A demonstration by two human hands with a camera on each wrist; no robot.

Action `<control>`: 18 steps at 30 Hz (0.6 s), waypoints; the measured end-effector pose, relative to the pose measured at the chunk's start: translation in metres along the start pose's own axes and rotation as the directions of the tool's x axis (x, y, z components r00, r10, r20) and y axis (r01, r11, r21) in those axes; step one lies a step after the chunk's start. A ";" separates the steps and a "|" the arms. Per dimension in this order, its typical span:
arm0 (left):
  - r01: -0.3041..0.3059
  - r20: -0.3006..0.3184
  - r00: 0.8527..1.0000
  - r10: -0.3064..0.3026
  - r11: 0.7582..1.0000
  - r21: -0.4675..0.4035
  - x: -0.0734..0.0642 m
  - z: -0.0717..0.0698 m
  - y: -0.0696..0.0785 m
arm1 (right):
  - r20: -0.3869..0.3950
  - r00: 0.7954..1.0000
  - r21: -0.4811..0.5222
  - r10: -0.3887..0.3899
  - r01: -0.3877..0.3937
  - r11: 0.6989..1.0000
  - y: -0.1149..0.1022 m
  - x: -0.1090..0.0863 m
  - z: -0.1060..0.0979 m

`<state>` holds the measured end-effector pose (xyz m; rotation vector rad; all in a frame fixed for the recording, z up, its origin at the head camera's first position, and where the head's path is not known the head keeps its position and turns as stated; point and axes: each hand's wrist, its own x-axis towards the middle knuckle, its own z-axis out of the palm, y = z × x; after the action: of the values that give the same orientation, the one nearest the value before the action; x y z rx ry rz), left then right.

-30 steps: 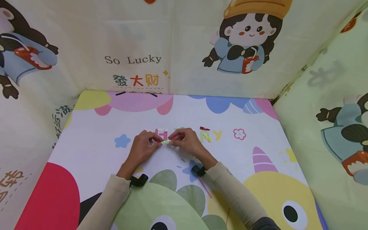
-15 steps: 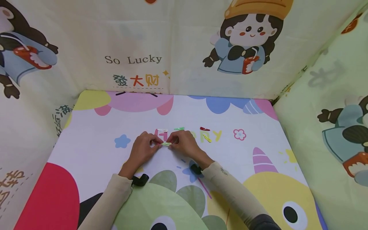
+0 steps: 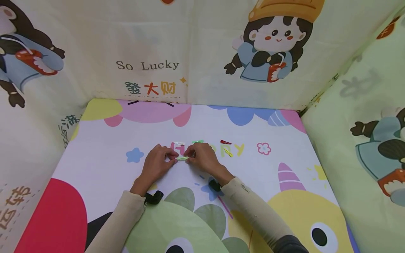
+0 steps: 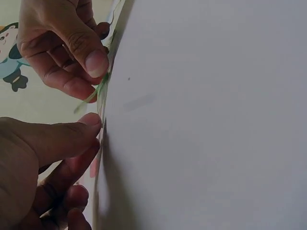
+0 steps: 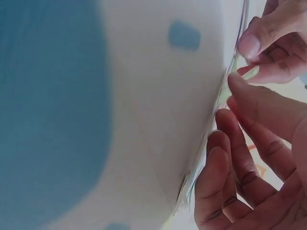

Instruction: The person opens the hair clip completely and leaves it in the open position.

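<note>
A light green snap hair clip [image 3: 182, 159] lies between my two hands, just above the white tabletop. My left hand [image 3: 158, 160] pinches its left end between thumb and index finger. At the other end, the thumb and index finger of my right hand [image 3: 204, 158] pinch it. In the left wrist view, a thin green strip [image 4: 86, 101] of the clip angles away from the rest. Just beyond the hands lie a white hair clip [image 3: 179, 143] and a green hair clip [image 3: 198, 141]. A red clip [image 3: 225, 142] and a yellow clip [image 3: 228, 152] rest to the right.
The tabletop [image 3: 104, 151] carries a cartoon print with coloured letters and shapes. Printed cloth walls [image 3: 205, 63] stand at the back and both sides. A black wrist camera [image 3: 154, 198] sits on the left wrist and another black camera [image 3: 215, 185] on the right.
My right hand has shifted slightly left and toward me, uncovering more of the green clip behind it. The light green clip has come slightly nearer, still pinched by both hands.
</note>
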<state>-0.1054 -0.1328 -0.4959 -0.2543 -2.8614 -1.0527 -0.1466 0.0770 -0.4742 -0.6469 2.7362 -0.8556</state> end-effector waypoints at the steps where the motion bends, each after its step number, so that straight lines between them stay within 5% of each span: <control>1: -0.004 -0.001 1.000 0.004 1.000 -0.006 0.000 -0.001 0.000 | -0.005 1.000 0.004 0.002 -0.002 1.000 0.000 0.000 -0.001; 18: 0.034 -0.060 0.998 -0.035 0.999 -0.008 0.030 -0.015 -0.013 | -0.083 0.994 0.082 0.071 -0.065 0.995 0.001 0.026 -0.010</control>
<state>-0.1367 -0.1486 -0.4883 -0.1716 -2.8192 -1.0584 -0.1728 0.0704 -0.4680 -0.5100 2.7657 -0.9921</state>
